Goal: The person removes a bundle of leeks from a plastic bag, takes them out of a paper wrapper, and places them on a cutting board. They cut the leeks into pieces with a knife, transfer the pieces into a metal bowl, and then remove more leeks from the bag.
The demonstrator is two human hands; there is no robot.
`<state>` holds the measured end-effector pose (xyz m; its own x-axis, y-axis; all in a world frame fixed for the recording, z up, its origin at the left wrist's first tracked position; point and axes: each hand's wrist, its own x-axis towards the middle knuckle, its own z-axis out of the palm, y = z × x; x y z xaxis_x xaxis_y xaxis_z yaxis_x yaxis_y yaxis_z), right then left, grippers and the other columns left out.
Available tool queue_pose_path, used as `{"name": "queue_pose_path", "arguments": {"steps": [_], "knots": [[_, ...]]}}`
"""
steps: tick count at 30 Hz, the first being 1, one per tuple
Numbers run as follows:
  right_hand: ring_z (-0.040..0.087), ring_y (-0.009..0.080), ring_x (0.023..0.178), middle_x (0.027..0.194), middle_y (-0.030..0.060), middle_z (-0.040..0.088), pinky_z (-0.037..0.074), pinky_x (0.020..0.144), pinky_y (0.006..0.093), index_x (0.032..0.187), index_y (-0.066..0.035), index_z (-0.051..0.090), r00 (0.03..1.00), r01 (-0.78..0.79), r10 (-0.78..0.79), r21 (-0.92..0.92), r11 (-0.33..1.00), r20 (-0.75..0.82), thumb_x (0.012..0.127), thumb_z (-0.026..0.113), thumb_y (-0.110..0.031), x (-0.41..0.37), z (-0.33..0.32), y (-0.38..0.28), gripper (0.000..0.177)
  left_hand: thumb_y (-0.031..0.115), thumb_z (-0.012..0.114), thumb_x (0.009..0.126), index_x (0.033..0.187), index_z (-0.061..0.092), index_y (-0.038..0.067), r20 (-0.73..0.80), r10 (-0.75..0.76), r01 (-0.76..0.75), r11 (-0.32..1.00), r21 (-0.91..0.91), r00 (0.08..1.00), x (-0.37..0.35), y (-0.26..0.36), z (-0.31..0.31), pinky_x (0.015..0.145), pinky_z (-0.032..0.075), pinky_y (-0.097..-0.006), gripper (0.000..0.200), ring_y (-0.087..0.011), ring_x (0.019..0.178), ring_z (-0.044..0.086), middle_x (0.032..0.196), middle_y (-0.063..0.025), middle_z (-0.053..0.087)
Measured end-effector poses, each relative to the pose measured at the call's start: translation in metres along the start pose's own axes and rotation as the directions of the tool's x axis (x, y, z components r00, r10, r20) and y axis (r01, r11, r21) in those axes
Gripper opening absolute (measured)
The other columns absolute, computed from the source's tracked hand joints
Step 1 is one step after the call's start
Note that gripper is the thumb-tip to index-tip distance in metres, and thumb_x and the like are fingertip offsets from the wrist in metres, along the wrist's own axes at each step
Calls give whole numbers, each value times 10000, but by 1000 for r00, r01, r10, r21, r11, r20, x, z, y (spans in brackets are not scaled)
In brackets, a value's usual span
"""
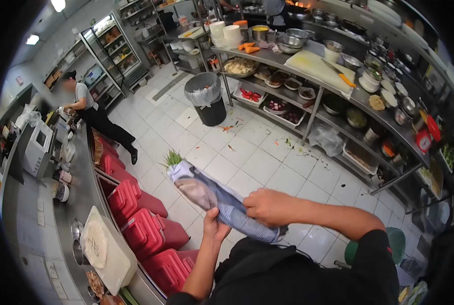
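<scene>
Head: bundle (pixel 206 195) w/ greens (pixel 173 158) over left hand (pixel 214 227), under right hand (pixel 270 206).

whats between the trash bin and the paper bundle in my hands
In the head view, only white floor tiles lie between the trash bin and the paper bundle, with a few orange scraps near the bin.

Left hand (pixel 215 227), right hand (pixel 270 206) on wrapped greens (pixel 201 192)
</scene>
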<state>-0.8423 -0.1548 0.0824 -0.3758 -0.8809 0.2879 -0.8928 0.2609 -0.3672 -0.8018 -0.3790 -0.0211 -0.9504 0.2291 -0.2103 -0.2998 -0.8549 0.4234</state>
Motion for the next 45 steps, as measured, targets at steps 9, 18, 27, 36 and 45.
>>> {"name": "queue_pose_path", "arguments": {"steps": [9,18,27,36,45], "knots": [[523,256,812,755,58,522,437,715,370,675,-65,530,988,-98,130,327,940,-77,632,670,-68,39,-96,150,146,248,732,792,1346,530,0,152,-189,195,981,-22,970,229,30,32,1098,438,-491,640,-316,1202,605,1294,-148,635],[538,217,627,681,21,565,412,749,349,826,-73,658,907,-400,422,288,870,-15,723,665,-71,-8,-174,273,103,294,762,766,1284,596,20,171,-98,120,985,-124,980,416,39,83,1096,436,-499,609,-329,1183,614,1265,-146,658],[513,261,653,646,61,489,384,704,386,680,-86,482,984,-121,113,-49,991,-141,688,656,-62,70,-241,419,176,398,802,728,1371,549,41,412,262,-192,960,-202,873,575,94,139,1129,406,-475,778,-330,1266,559,1381,-141,595],[541,229,669,688,50,527,415,701,374,896,-50,622,965,-92,65,-95,991,-256,679,679,-13,113,-251,561,228,461,745,801,1396,515,65,175,452,-388,870,-304,875,745,150,105,1113,414,-512,750,-326,1239,566,1378,-140,585],[633,142,713,770,85,657,490,646,287,987,-18,689,566,-498,727,542,677,-388,841,678,23,124,-232,671,152,458,806,715,1452,433,91,400,245,-181,964,-193,883,885,189,137,1143,338,-615,905,-327,1272,523,1360,-141,556]]}}
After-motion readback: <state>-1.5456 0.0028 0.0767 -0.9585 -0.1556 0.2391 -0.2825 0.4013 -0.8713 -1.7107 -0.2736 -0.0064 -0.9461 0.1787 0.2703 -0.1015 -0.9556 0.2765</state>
